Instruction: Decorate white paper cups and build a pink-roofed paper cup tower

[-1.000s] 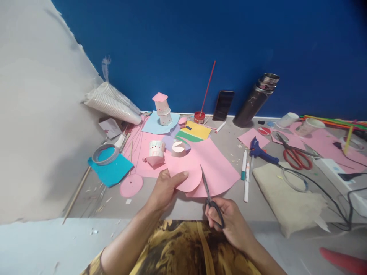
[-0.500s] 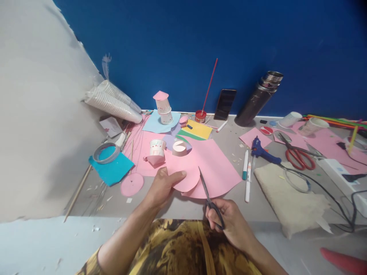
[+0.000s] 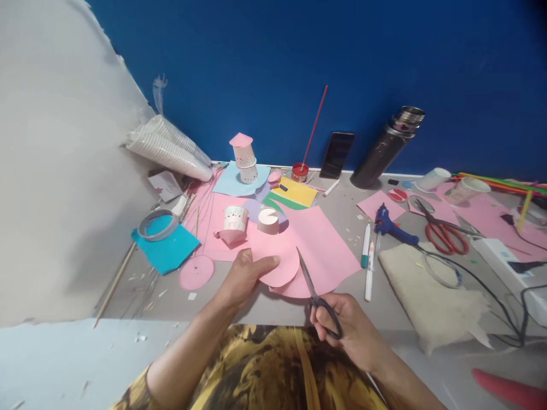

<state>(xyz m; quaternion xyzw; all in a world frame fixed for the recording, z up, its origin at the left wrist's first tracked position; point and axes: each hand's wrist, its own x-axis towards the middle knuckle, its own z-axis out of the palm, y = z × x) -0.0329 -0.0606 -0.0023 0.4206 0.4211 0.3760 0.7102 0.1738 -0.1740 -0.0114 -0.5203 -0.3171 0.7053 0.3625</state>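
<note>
Between the thumb and fingers of my left hand is a rounded piece of pink paper, its fingers partly hidden under it. My right hand grips a pair of dark-handled scissors, whose blades look closed and point away from me beside the paper's right edge. Beneath both lies a larger pink sheet. Just beyond my left hand a decorated paper cup stands on a pink cone. A short cut ring of cup sits to its right.
A two-cup tower with a pink cone roof stands at the back. To the right lie markers, a blue glue gun, red-handled scissors and a cloth. Tape and stacked cups are left. A dark flask leans behind.
My right hand and the scissors have shifted slightly right, toward me. My left hand still holds the pink piece, almost unmoved.
</note>
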